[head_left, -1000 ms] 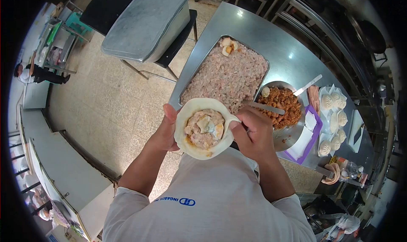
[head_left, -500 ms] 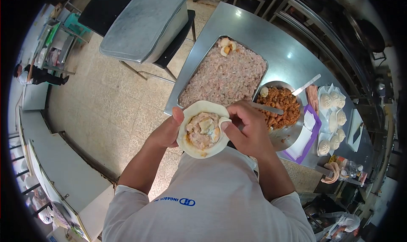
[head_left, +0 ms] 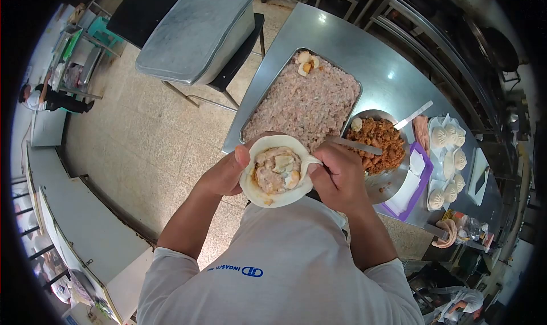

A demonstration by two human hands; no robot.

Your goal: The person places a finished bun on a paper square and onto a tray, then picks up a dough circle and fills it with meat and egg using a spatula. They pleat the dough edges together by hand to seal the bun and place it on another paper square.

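Left hand cups the filled dough wrapper at frame centre, thumb on its left rim, while I see the right hand, just right of it, curled with fingertips pinching the wrapper's right edge, below the meat tray.

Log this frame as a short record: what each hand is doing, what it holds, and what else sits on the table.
left hand: cups the dough round from below, thumb on its rim
right hand: pinches the round's right edge
pale filling: heaped in the open round
tray: holds minced mix, on the steel table
bowl: holds brown filling, utensil across it
pleated buns: on paper, far right
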